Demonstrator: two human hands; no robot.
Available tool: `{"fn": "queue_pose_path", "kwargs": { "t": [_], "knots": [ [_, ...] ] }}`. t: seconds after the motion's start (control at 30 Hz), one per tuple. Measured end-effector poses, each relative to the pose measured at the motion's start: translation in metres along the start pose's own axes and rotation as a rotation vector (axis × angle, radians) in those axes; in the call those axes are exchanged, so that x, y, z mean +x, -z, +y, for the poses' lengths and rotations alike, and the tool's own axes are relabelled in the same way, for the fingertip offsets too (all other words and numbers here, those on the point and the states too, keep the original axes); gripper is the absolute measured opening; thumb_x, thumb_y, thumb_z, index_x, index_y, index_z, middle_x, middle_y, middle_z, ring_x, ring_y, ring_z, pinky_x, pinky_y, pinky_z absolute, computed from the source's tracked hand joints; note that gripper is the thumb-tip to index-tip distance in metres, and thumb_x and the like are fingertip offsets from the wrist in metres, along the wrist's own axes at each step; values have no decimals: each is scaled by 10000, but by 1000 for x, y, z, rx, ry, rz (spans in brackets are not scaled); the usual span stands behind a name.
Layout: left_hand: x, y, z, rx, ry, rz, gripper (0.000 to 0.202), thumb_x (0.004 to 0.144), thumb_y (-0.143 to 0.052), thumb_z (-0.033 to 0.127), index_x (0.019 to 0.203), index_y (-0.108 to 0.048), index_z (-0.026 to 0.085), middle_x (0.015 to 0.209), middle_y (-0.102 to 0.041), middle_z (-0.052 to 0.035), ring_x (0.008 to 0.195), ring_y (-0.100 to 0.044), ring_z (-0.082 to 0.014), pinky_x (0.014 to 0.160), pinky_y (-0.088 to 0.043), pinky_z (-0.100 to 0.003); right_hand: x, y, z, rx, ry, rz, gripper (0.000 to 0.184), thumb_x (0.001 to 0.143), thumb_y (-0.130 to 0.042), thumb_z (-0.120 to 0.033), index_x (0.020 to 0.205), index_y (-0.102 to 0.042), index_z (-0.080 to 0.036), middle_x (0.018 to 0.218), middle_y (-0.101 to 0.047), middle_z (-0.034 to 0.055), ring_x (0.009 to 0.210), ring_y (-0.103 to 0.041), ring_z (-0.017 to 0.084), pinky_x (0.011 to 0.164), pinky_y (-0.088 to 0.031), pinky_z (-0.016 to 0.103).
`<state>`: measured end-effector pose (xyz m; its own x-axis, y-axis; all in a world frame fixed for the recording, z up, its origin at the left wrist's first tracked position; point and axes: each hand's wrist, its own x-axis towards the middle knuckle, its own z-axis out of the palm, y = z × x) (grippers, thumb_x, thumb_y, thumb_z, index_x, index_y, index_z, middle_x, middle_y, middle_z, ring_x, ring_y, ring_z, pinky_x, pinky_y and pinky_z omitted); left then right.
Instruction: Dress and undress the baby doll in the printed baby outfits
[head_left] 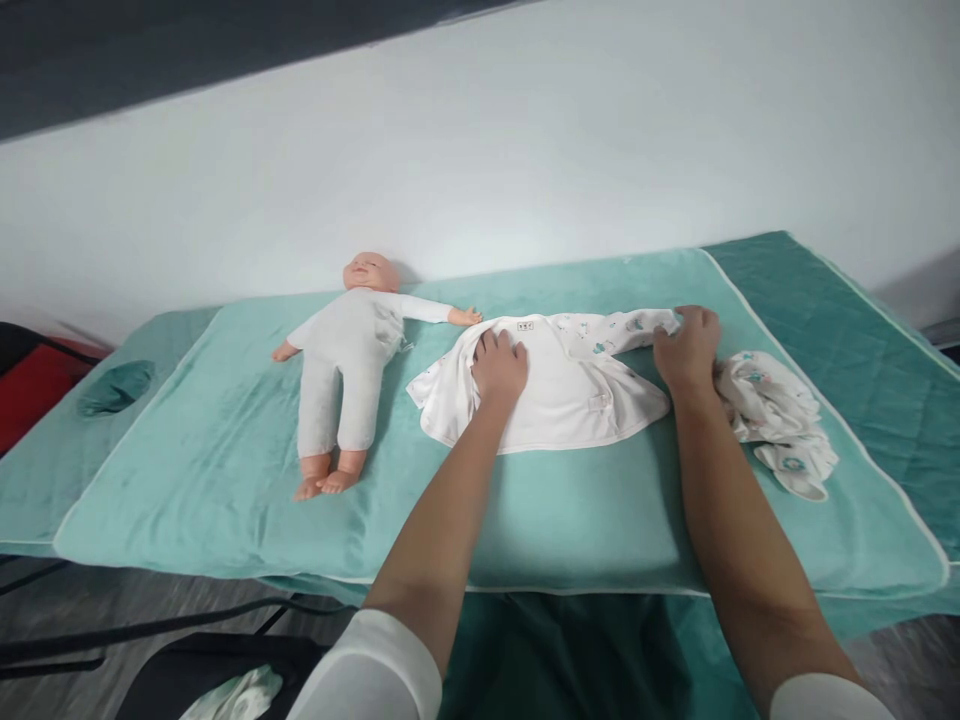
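A white baby shirt [551,400] with small printed motifs lies spread open on the green mat. My left hand [501,365] rests on it near the collar, fingers apart and flat against the cloth. At the end of the shirt's right-hand sleeve, my right hand [686,345] pinches the cuff, its fingertips partly hidden. A baby doll [352,340] with a white cloth body lies on its back to the left, one arm stretched toward the shirt. Beside my right forearm sits a crumpled printed baby garment [780,410].
The green padded mat [210,440] covers a bed against a white wall [480,160]. A hole in the cover [116,388] shows at the left end, near a red item [37,390]. Below the front edge stands a black chair [225,660] with a printed cloth [240,695] on it.
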<state>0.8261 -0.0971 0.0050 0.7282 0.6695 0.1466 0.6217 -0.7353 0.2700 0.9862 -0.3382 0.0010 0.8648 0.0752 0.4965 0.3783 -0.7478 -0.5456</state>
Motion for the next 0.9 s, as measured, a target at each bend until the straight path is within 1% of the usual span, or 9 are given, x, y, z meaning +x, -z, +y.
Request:
{"fn": "queue_pose_path", "kwargs": {
  "t": [0.1, 0.2, 0.33, 0.43, 0.5, 0.6, 0.67, 0.77, 0.9],
  "knots": [
    [0, 1, 1, 6, 1, -7, 488, 1002, -358, 440, 1432, -515, 269, 1579, -444, -95, 1419, -426, -295, 1095, -480, -480, -6, 2, -14, 75, 119, -90, 341, 856, -530, -231, 1172, -600, -124, 1269, -600, 205, 1256, -532, 313, 1104, -408, 464],
    [-1, 2, 1, 0, -1, -2, 487, 1000, -363, 439, 1429, -517, 267, 1576, -449, -98, 1421, -425, -297, 1109, -467, -481, -16, 9, -34, 186, 277, -282, 352, 955, -480, -345, 1235, -601, -171, 1246, -647, 148, 1179, -596, 274, 1049, -464, 416],
    [-1, 2, 1, -3, -5, 6, 483, 1000, -360, 434, 1422, -521, 265, 1570, -458, -95, 1416, -430, -298, 1113, -463, -490, -30, 9, -54, 134, 517, -550, 467, 921, -594, -413, 1345, -585, -216, 1409, -592, 110, 1271, -563, 301, 1074, -453, 448],
    [-1, 1, 1, 7, 1, 8, 483, 1003, -346, 435, 1424, -517, 271, 1568, -459, -87, 1411, -437, -288, 1103, -475, -477, -34, 7, -61, 1, 576, -627, 535, 886, -638, -374, 1399, -570, -236, 1492, -539, 88, 1312, -540, 331, 1088, -438, 482],
    [-1, 1, 1, 5, 3, 1, 487, 1003, -341, 440, 1425, -516, 273, 1574, -453, -88, 1414, -432, -293, 1089, -485, -480, -34, 8, -62, -18, 534, -615, 503, 900, -595, -314, 1397, -582, -244, 1470, -566, 74, 1259, -584, 313, 1037, -471, 444],
    [0, 0, 0, 0, -4, -2, 488, 1001, -346, 444, 1421, -520, 269, 1574, -450, -95, 1417, -426, -305, 1079, -487, -492, -32, 10, -63, -16, 368, -505, 391, 943, -487, -267, 1293, -659, -251, 1340, -666, 65, 1157, -641, 291, 939, -489, 387],
    [0, -1, 0, 3, -8, 4, 488, 1000, -350, 444, 1422, -520, 268, 1574, -451, -94, 1419, -425, -304, 1084, -482, -493, -28, 11, -62, -31, 214, -440, 354, 975, -448, -319, 1224, -690, -251, 1219, -722, 79, 1093, -660, 294, 874, -483, 370],
    [1, -2, 0, -1, -2, 3, 491, 999, -351, 443, 1428, -514, 270, 1578, -447, -89, 1425, -421, -300, 1080, -486, -498, -24, 11, -58, -70, 5, -445, 380, 978, -455, -431, 1190, -701, -235, 1070, -753, 110, 984, -673, 300, 760, -458, 344],
    [0, -2, 0, -1, -4, 7, 489, 999, -352, 440, 1426, -516, 268, 1581, -444, -91, 1423, -426, -300, 1089, -479, -500, -23, 13, -51, -63, -65, -500, 393, 935, -506, -487, 1160, -708, -237, 997, -755, 96, 911, -668, 282, 692, -414, 316]
  ]
}}
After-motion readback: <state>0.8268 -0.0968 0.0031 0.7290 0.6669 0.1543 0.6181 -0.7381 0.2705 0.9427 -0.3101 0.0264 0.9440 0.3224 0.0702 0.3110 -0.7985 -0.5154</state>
